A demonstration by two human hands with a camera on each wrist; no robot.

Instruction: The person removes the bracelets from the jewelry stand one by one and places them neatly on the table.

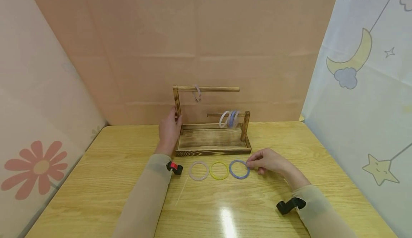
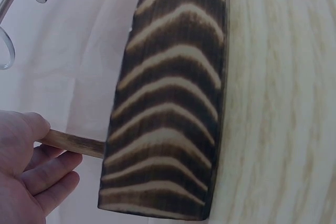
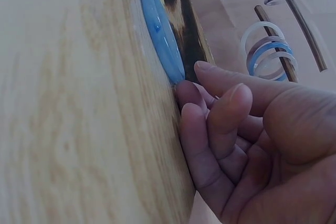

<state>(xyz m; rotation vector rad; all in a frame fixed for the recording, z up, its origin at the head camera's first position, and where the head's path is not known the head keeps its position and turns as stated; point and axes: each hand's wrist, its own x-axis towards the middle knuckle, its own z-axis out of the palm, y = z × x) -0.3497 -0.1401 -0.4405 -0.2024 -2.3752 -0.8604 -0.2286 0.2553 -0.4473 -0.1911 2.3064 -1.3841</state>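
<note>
My left hand (image 1: 170,130) grips the upright of a dark-grained wooden stand (image 1: 212,152), thumb on one side and fingers on the other. At the front right of the stand, my right hand (image 1: 268,161) has thumb and index finger at the right edge of a blue bangle (image 1: 239,178), which lies flat on the table. The right wrist view shows the index fingertip against the bangle (image 3: 160,35); whether the thumb presses it is hard to see. A yellow bangle (image 1: 219,178) and a pale pink bangle (image 1: 198,179) lie in a row to its left.
A pale lilac bangle (image 1: 197,93) hangs on the stand's upper rod (image 1: 222,89). Several white, blue and pale bangles (image 1: 231,120) hang on its lower rod (image 1: 212,115). The stand has a shallow tray base on the wooden table (image 1: 128,181). Curtains surround the table.
</note>
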